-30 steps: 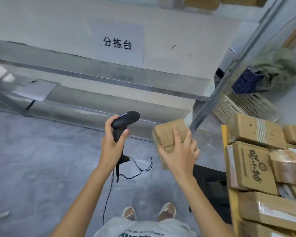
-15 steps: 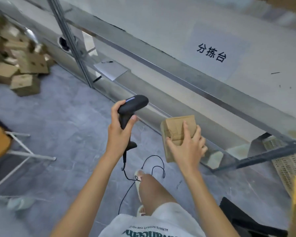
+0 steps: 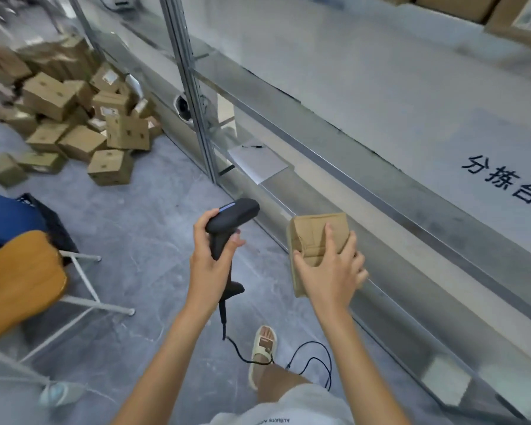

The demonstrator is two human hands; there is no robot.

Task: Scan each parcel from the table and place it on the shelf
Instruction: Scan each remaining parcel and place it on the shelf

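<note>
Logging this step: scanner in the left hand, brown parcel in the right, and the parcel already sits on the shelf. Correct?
Not quite. The head view shows the parcel held in the air by the right hand, not on the shelf. The left hand does hold the scanner.

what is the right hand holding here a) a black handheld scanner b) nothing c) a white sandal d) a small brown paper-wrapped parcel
d: the right hand grips the small brown paper-wrapped parcel, while the left hand holds the black handheld scanner.
</note>
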